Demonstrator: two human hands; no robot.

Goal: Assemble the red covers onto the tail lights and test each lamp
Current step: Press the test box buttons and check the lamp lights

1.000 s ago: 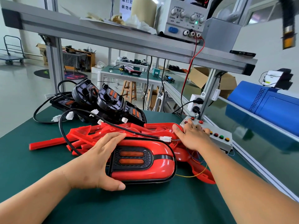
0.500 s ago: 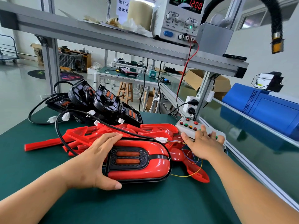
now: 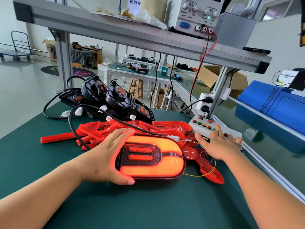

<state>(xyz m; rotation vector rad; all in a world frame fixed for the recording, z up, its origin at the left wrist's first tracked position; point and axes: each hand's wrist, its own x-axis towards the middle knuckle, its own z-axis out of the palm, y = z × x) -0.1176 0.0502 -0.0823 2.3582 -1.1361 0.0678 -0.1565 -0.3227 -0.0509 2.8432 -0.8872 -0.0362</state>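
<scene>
A tail light [image 3: 153, 156] with its red cover fitted lies on the green mat [image 3: 148, 209] and glows bright orange-red. My left hand [image 3: 109, 156] grips its left end, thumb under the near edge and fingers over the far edge. My right hand [image 3: 216, 142] rests with spread fingers on the white button box [image 3: 203, 124], fingertips pressing on its buttons. A black cable with a white connector [image 3: 175, 138] runs from the lamp towards thin coloured wires by the box. Loose red covers [image 3: 102, 129] are piled behind the lamp. Black uncovered tail lights [image 3: 115, 98] stand further back.
A power supply [image 3: 196, 15] sits on the aluminium shelf [image 3: 132, 35] overhead, with red and black leads dropping to the box. A blue machine [image 3: 274, 109] stands at the right beyond the bench rail. A socket block [image 3: 204, 103] hangs on the shelf post.
The lamp has lit up; it was dark in both earlier frames. My right hand moved from the connector wires onto the button box. My left hand has kept its hold.
</scene>
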